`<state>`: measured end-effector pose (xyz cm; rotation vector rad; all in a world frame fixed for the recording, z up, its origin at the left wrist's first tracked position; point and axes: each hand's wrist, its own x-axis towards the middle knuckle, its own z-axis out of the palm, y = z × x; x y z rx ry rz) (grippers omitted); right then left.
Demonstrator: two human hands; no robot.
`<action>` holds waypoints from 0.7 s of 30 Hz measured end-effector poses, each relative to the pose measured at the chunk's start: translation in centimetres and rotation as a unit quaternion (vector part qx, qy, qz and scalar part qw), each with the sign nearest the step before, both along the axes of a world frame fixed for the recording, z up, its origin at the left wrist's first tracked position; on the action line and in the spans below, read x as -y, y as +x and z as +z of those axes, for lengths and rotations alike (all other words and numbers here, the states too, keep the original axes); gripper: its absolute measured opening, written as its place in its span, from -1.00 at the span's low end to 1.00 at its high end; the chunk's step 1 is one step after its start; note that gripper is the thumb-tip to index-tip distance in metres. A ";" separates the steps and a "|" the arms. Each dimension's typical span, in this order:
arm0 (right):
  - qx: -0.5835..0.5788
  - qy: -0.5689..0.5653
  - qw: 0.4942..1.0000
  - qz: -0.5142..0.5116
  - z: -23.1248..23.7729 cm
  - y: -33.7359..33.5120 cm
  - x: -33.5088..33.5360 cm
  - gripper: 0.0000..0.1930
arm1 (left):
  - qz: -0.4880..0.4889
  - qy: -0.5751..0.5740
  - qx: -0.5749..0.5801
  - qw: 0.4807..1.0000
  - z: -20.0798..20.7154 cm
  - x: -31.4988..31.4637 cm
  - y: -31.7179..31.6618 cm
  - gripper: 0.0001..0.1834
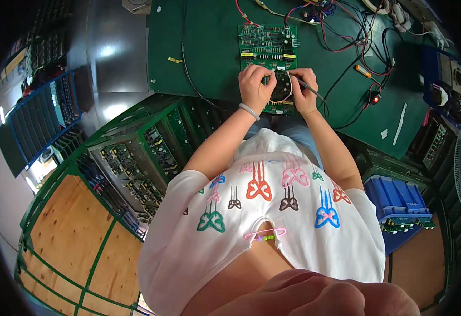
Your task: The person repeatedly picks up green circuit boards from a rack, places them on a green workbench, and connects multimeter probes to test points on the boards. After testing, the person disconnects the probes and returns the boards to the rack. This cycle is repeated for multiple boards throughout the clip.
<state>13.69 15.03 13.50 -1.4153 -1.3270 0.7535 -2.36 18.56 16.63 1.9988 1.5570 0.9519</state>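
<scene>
A green circuit board (265, 39) lies on the green table in front of me, crowded with components and with yellow parts across its middle. My left hand (256, 88) is over its near left side, thumb and fingertips pinched together near a small white part. Whatever sits in that pinch is too small to make out. My right hand (305, 91) is at the board's right side, closed around a dark pen-shaped tool (305, 85) with a cable. The tool's tip points toward the left fingertips. Between both hands a thin pale-pink wire (281, 101) curves over the board's near part.
Tangled red and black wires (365, 34) spread over the table's far right. An orange-handled tool (363, 70) lies right of the board. A black cable (187, 73) runs along the left. Racks of boards (120, 160) stand left; blue bins (399, 197) sit at right.
</scene>
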 end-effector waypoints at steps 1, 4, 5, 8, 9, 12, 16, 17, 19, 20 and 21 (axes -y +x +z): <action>0.010 0.003 1.000 0.002 0.1 0.0 -0.1 -0.90 | 0.001 0.006 -0.005 1.000 0.0 -0.1 0.1 -0.85; 0.027 0.002 1.000 0.006 0.0 0.0 0.0 -0.90 | -0.002 0.018 -0.018 1.000 -0.2 -0.3 0.4 -0.84; 0.031 0.001 0.999 0.008 -0.1 0.0 0.0 -0.90 | -0.005 0.018 -0.019 1.000 -0.3 -0.3 0.4 -0.84; -0.003 0.005 1.000 -0.009 -0.4 0.0 -0.1 -0.90 | -0.005 0.013 -0.019 1.000 -0.4 -0.2 0.5 -0.83; 0.004 0.004 1.000 -0.006 -0.4 0.1 0.0 -0.90 | -0.003 0.011 -0.018 1.000 -0.4 -0.1 0.6 -0.83; 0.021 -0.001 1.000 0.002 -0.2 0.3 0.1 -0.90 | -0.001 0.009 -0.013 1.000 -0.5 0.0 0.7 -0.84; 0.023 -0.001 1.000 0.008 -0.2 0.4 0.3 -0.91 | 0.002 -0.010 -0.015 1.000 -0.2 0.1 0.9 -0.87; 0.018 0.010 1.000 0.012 -0.2 0.3 0.1 -0.92 | 0.002 -0.013 -0.015 1.000 -0.2 0.3 0.7 -0.87; 0.008 0.017 1.000 0.016 0.3 0.0 0.1 -0.94 | 0.003 -0.028 -0.016 0.999 -0.4 0.5 0.2 -0.88; 0.009 0.018 1.000 0.014 0.5 -0.1 0.0 -0.95 | -0.001 -0.043 -0.017 0.999 -0.3 0.5 0.1 -0.89; 0.009 0.030 0.999 0.008 0.6 -0.1 -0.1 -0.95 | 0.002 -0.032 -0.021 0.999 -0.3 0.5 0.1 -0.89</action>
